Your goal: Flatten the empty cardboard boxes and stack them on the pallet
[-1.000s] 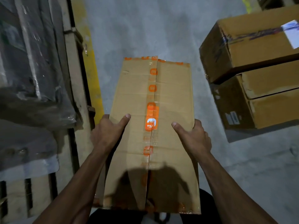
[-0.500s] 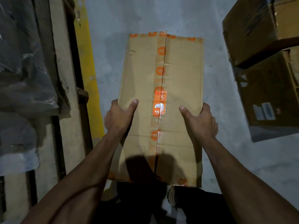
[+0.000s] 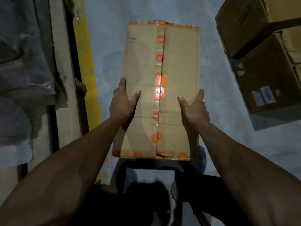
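Both hands, left hand [image 3: 122,103] and right hand [image 3: 194,108], clasp the cardboard box [image 3: 160,88], fingers grasping its sides.

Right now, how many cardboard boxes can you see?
3. One taped box is held between the left hand and right hand. Two stacked boxes sit at right: the upper box on the lower box. More may lie outside the view.

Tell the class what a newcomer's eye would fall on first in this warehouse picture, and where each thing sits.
First comes the cardboard box at centre, sealed along its middle seam with orange-printed tape, gripped at its sides by the left hand and right hand. Next, two stacked brown boxes at upper right, and a yellow floor stripe beside plastic-wrapped goods at left.
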{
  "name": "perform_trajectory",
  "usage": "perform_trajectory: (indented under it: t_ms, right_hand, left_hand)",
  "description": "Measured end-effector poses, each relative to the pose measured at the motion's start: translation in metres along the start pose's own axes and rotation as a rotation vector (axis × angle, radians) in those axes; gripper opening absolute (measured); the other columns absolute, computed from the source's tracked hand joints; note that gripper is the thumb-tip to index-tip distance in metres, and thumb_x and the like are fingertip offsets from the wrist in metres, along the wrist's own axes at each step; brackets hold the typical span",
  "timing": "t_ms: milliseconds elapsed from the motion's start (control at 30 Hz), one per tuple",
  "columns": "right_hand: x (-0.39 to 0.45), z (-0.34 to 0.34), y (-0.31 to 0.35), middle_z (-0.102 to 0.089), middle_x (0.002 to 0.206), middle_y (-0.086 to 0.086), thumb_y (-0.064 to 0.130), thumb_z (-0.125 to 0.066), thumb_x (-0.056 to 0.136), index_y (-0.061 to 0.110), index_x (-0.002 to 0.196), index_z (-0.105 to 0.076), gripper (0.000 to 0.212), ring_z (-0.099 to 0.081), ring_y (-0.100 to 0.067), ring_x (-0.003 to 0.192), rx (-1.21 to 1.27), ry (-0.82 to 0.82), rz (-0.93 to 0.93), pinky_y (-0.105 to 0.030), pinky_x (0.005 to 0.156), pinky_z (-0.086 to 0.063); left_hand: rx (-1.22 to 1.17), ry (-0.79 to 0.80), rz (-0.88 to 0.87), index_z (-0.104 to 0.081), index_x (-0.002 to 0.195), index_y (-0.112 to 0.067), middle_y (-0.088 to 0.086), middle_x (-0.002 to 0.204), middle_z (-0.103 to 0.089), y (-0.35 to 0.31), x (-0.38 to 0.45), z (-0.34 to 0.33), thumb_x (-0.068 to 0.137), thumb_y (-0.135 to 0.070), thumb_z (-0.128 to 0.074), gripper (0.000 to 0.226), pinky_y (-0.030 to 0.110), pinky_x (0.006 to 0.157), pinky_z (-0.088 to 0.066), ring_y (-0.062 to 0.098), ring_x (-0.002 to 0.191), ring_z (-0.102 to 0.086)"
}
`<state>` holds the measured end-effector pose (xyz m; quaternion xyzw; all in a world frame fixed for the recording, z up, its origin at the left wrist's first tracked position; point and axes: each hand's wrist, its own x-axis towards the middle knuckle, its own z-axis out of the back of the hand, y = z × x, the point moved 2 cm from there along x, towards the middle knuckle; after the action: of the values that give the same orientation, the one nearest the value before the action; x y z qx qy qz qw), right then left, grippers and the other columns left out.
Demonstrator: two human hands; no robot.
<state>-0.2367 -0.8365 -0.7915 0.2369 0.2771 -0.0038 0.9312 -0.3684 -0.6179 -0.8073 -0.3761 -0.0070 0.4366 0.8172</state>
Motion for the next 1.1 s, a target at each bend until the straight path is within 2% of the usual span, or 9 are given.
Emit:
perform_trajectory:
  t_ms: [167, 300, 400, 500, 600, 733, 900, 1000, 1100]
  right_hand:
    - [-0.072, -0.012, -0.031, -0.025, 0.153, -0.016, 0.069, -0.030, 0.097, 0.039, 0.158, 0.007, 0.077, -0.046, -0.041, 0.127, -0.227, 0.059, 0.062, -0.050, 0.103, -0.038]
    - [-0.116, -0.011, -0.046, -0.016, 0.154, -0.018, 0.066, -0.035, 0.098, 0.041, 0.158, 0.001, 0.075, -0.037, -0.040, 0.132, -0.325, 0.158, 0.104, -0.051, 0.103, -0.037]
    - [-0.150, -0.006, -0.057, -0.004, 0.157, -0.018, 0.069, -0.047, 0.092, 0.042, 0.157, 0.004, 0.087, -0.028, -0.041, 0.139, -0.388, 0.245, 0.135, -0.054, 0.105, -0.036]
    - [-0.164, -0.008, -0.066, 0.022, 0.160, -0.020, 0.070, -0.064, 0.082, 0.045, 0.154, 0.016, 0.111, -0.012, -0.042, 0.147, -0.455, 0.315, 0.150, -0.059, 0.110, -0.030]
    - [-0.161, -0.013, -0.071, 0.033, 0.157, -0.022, 0.056, -0.075, 0.081, 0.046, 0.150, 0.025, 0.122, -0.009, -0.042, 0.148, -0.532, 0.301, 0.153, -0.059, 0.110, -0.031]
    - [-0.153, -0.027, -0.080, 0.038, 0.152, -0.027, 0.048, -0.075, 0.084, 0.045, 0.149, 0.028, 0.122, -0.010, -0.044, 0.146, -0.551, 0.226, 0.189, -0.056, 0.110, -0.034]
    - [-0.145, -0.046, -0.089, 0.027, 0.152, -0.032, 0.049, -0.070, 0.088, 0.041, 0.154, 0.017, 0.110, -0.019, -0.046, 0.138, -0.508, 0.061, 0.252, -0.050, 0.110, -0.032]
    - [-0.142, -0.049, -0.089, 0.015, 0.154, -0.025, 0.040, -0.070, 0.091, 0.044, 0.155, 0.007, 0.100, -0.027, -0.039, 0.128, -0.435, 0.044, 0.221, -0.047, 0.106, -0.035]
    - [-0.139, -0.044, -0.080, -0.003, 0.151, -0.019, 0.034, -0.074, 0.089, 0.047, 0.155, -0.001, 0.099, -0.031, -0.035, 0.123, -0.373, 0.028, 0.204, -0.045, 0.100, -0.040]
  left_hand:
    - [0.224, 0.180, -0.054, -0.020, 0.156, -0.032, 0.020, 0.150, -0.031, 0.026, -0.054, 0.005, 0.096, -0.058, -0.050, 0.072, 0.050, 0.103, -0.043, 0.041, 0.130, -0.044]
    - [0.372, 0.309, -0.077, -0.013, 0.157, -0.032, 0.023, 0.145, -0.030, 0.041, -0.103, 0.014, 0.093, -0.060, -0.052, 0.080, 0.050, 0.104, -0.044, 0.044, 0.128, -0.043]
    - [0.462, 0.413, -0.100, -0.001, 0.158, -0.032, 0.023, 0.145, -0.023, 0.056, -0.139, 0.020, 0.086, -0.066, -0.059, 0.099, 0.049, 0.106, -0.042, 0.043, 0.131, -0.039]
    - [0.510, 0.517, -0.103, 0.018, 0.155, -0.034, 0.026, 0.153, -0.003, 0.062, -0.151, 0.022, 0.075, -0.066, -0.073, 0.126, 0.050, 0.111, -0.037, 0.044, 0.140, -0.027]
    - [0.540, 0.519, -0.091, 0.026, 0.152, -0.037, 0.026, 0.155, 0.009, 0.062, -0.152, 0.017, 0.073, -0.048, -0.084, 0.136, 0.049, 0.115, -0.034, 0.044, 0.144, -0.022]
    - [0.529, 0.435, -0.096, 0.026, 0.150, -0.041, 0.025, 0.150, -0.002, 0.064, -0.153, 0.008, 0.076, -0.036, -0.084, 0.133, 0.046, 0.110, -0.040, 0.042, 0.133, -0.038]
    - [0.429, 0.364, -0.099, 0.025, 0.144, -0.052, 0.019, 0.142, -0.016, 0.074, -0.148, 0.002, 0.078, -0.028, -0.083, 0.129, 0.045, 0.105, -0.044, 0.040, 0.116, -0.050]
    - [0.397, 0.347, -0.082, 0.014, 0.150, -0.050, 0.016, 0.128, -0.027, 0.074, -0.147, 0.001, 0.076, -0.030, -0.086, 0.126, 0.042, 0.091, -0.051, 0.036, 0.093, -0.057]
    - [0.402, 0.313, -0.068, 0.006, 0.154, -0.048, 0.016, 0.124, -0.033, 0.065, -0.145, 0.007, 0.076, -0.033, -0.085, 0.121, 0.039, 0.083, -0.051, 0.030, 0.079, -0.054]
